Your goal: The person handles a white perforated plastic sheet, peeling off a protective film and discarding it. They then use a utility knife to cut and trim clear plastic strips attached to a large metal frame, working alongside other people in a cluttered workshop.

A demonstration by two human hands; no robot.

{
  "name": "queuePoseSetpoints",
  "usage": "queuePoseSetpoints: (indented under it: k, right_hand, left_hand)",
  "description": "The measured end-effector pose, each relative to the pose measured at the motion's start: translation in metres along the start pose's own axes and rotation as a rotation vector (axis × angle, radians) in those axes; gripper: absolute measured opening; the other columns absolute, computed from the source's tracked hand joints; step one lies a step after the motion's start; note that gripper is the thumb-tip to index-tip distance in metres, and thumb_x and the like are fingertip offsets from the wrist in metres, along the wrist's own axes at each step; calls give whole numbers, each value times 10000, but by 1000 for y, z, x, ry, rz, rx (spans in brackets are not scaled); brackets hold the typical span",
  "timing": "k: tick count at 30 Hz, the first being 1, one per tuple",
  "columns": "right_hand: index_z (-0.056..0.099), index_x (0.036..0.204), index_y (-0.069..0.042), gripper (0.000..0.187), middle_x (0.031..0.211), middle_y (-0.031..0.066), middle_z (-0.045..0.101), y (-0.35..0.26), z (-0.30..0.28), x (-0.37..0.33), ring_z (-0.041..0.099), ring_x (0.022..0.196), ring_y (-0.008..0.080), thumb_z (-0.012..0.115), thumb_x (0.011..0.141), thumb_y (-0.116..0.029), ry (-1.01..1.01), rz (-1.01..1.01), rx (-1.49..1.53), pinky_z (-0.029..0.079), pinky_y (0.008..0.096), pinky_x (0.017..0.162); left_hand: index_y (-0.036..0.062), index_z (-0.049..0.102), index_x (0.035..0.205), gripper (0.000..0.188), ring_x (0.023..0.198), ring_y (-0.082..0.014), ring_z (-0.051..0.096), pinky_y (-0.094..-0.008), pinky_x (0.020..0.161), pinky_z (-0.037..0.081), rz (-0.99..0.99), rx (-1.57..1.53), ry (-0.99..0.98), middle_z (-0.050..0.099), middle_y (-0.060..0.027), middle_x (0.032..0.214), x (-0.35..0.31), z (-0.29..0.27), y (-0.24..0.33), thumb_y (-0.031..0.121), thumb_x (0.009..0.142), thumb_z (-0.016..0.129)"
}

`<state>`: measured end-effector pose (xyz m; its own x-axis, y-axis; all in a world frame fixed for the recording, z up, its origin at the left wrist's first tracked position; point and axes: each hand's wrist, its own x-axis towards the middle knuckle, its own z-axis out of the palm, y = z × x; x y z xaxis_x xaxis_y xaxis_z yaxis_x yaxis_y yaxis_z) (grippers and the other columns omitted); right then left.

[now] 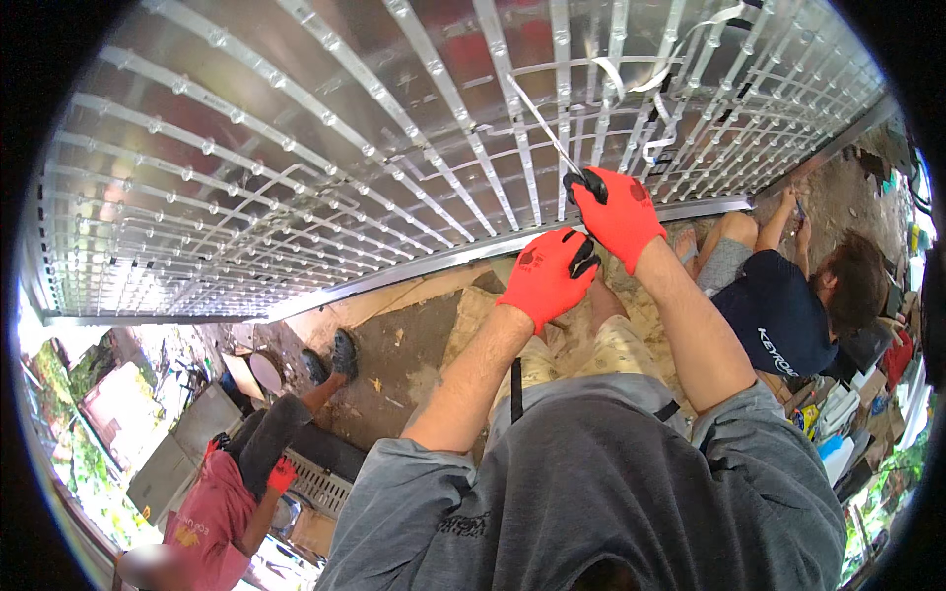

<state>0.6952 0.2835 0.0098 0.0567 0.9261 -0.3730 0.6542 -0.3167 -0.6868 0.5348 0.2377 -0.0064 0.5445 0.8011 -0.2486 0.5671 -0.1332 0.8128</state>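
Observation:
In front of me leans a large shiny metal panel [434, 212] covered with rows of pale narrow strips that carry small clear domes. I wear red gloves with black fingertips. My right hand [619, 212] is closed around the lower end of a thin, light, straight piece [540, 116], a rod or a strip, which slants up to the left across the panel. Just left of it and lower, my left hand [552, 274] has its fingers curled near the panel's bottom edge; whatever lies in them is hidden. Loose curled white strips [658, 118] hang from the panel above my right hand.
A person in a dark shirt [778, 305] sits close on my right, beside piled boxes and packages [857, 424]. At lower left sits another person in a red shirt [212, 502] and red gloves. Cardboard [404, 295] lies on the dirt floor under the panel's frame.

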Motion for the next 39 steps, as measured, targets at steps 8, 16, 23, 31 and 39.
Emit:
queuePoseSetpoints:
  k: [8,16,23,31,39]
  right_hand:
    - [656,904,-68,277,903,185,667,41,-50,-45,631,866,392,598,872,-336,30,8,7,495,466,742]
    - [629,937,-85,233,913,161,665,55,-77,-93,624,904,378,584,873,-305,6,-39,-55,497,469,753]
    - [626,960,-86,262,970,149,669,53,-83,-101,634,907,363,575,875,-329,-75,-42,-102,500,461,752]
    - [641,1092,-135,338,1042,123,666,94,-81,-130,624,989,343,593,875,-390,-164,120,-142,493,467,836]
    - [656,1148,-82,371,972,134,696,94,-100,-83,662,831,243,671,880,-337,310,58,471,507,350,728]
  left_hand:
    - [45,468,1368,567,1234,-342,523,-380,1058,398,-170,-216,-56,548,-191,1326,2,0,-41,204,854,646]
    - [95,501,1344,490,1060,-294,621,-419,904,490,-390,-1279,270,609,-150,1240,123,-2,10,398,964,565]
    - [57,631,1059,219,680,-184,622,-337,617,503,-275,-586,432,645,-87,787,168,37,30,230,951,551]
    - [21,624,1105,312,743,-374,650,-429,678,487,-437,-429,265,666,-208,822,130,40,54,256,956,483]
    - [97,553,1255,355,915,-384,649,-466,800,497,-505,56,205,675,-214,955,128,11,11,240,936,490]
